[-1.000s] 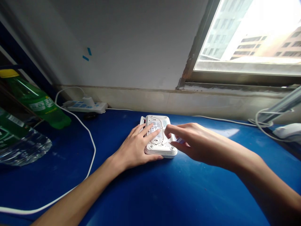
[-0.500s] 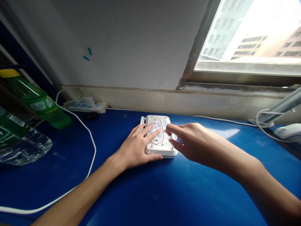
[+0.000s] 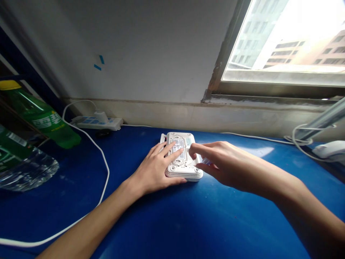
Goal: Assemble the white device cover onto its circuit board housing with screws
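A white perforated device with labels and round feet lies flat on the blue tabletop. Across its left side rests my left hand, fingers spread over the top and thumb along the near edge. My right hand is at the device's right side, index finger bent over its surface and thumb apart beneath. Something pale and bluish shows partly between the fingers and palm of my right hand; what it is cannot be made out.
Two green-labelled bottles lean at the left. Behind them is a power strip with a plug, near a small black object. A white cable curves across the left; another cable and a white object lie at the right.
The right thumb has shifted slightly right, away from the device. The left hand still rests on the device, and the view has moved very slightly.
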Available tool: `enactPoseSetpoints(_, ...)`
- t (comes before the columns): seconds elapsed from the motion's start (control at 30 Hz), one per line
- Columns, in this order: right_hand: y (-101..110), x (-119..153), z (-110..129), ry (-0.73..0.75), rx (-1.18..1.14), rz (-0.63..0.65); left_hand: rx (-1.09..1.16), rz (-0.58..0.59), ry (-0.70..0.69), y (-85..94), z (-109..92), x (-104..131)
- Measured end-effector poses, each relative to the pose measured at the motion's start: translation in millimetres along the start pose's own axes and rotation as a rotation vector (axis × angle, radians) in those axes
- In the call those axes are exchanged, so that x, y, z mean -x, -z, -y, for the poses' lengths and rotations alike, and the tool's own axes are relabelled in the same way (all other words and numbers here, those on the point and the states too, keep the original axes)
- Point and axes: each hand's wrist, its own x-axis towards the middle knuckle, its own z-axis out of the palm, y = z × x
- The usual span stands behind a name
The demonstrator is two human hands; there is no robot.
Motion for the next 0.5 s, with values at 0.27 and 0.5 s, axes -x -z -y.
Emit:
enactPoseSetpoints(0.27,4,1,-3,0.001,-0.040,0.018,-0.002,0.001,-0.003,-0.1,0,-1)
enactPoseSetpoints(0.5,-7,0,-2,-0.085,0.171,-0.052,0.003,0.001,0.010,-0.4,0,0)
